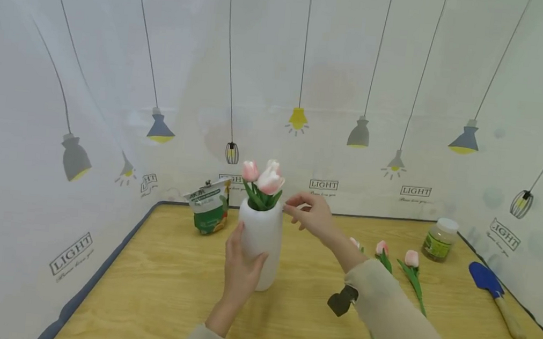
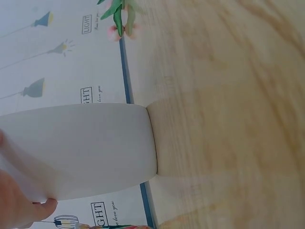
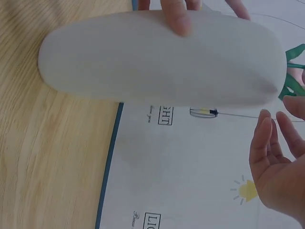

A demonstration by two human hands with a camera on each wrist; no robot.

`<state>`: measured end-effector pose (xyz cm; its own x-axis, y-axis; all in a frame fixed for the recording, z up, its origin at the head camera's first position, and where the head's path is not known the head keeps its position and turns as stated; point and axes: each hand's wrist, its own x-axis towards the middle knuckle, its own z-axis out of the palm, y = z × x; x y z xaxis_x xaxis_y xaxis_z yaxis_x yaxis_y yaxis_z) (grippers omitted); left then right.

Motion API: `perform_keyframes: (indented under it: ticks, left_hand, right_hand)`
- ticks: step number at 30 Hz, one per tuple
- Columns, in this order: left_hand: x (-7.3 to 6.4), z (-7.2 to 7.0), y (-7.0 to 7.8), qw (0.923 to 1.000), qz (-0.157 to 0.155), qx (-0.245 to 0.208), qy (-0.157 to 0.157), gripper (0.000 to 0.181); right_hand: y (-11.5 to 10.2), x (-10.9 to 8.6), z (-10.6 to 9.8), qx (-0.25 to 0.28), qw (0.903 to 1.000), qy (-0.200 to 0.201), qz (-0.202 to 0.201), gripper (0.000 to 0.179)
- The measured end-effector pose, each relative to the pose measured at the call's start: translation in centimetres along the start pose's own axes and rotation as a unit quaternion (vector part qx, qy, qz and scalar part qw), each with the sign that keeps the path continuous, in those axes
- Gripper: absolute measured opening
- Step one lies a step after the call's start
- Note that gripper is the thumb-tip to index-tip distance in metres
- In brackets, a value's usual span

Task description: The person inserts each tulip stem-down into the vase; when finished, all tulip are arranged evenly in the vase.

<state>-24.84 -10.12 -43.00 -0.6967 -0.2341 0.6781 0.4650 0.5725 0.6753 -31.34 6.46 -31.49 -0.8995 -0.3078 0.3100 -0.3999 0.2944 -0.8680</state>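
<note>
A tall white vase (image 1: 267,244) stands upright on the wooden table, with several pink-and-white tulips (image 1: 270,180) and their green leaves rising from its mouth. Around the vase's left side, my left hand (image 1: 240,266) grips it with the thumb across the front. Just right of the rim is my right hand (image 1: 313,215), its fingers loosely bent and nothing held between them. In the right wrist view the fingers of that hand (image 3: 279,171) appear slightly apart from the vase (image 3: 162,59). The stems inside the vase are hidden.
On the right lie loose tulips (image 1: 412,259), partly behind the right sleeve. A lidded jar (image 1: 440,241) and a blue trowel (image 1: 487,280) with a wooden handle are farther right. Behind the vase, to the left, stands a green-and-white pouch (image 1: 210,210). A printed cloth backdrop (image 1: 326,158) borders the table.
</note>
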Motion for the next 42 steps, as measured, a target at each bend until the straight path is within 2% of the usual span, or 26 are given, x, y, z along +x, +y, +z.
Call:
perform_keyframes:
  ticks: [8,12,21,24,29,35,38,42]
  left_hand:
    - [0.0,-0.2,0.0,0.9999,0.011,-0.001,0.008,0.083]
    - [0.3,-0.3,0.1,0.9999,0.012,-0.006,0.01,0.083]
    - [0.3,-0.3,0.2,0.9999,0.012,-0.012,0.003,0.083]
    - [0.2,-0.3,0.3,0.9999,0.01,-0.008,0.003,0.083]
    - [0.2,-0.4,0.3,0.9999,0.011,-0.002,0.008,0.083]
    - [0.3,-0.3,0.3,0.9998,0.017,-0.005,0.011,0.082]
    - [0.2,-0.3,0.3,0.9999,0.011,-0.005,0.01,0.083]
    - [0.0,-0.1,0.3,0.9999,0.005,-0.006,0.007,0.082]
  right_hand:
    - [3.6,-0.9,-4.3,-0.03,0.9987,0.03,0.029,0.029]
    - [5.5,-1.7,-6.5,-0.06,0.9956,0.041,0.06,0.029]
    - [11.4,-4.6,-9.7,-0.116,0.9818,0.018,0.149,0.037]
    - [12.9,-5.7,-10.1,-0.143,0.9765,0.014,0.161,0.037]
    - [15.4,-7.1,-9.9,-0.216,0.9588,-0.01,0.184,0.037]
    - [17.7,-7.6,-8.8,-0.227,0.9471,-0.053,0.22,0.048]
    - [18.3,-7.8,-8.1,-0.246,0.9425,-0.042,0.222,0.04]
    - [18.5,-7.9,-7.5,-0.259,0.9408,-0.017,0.218,0.02]
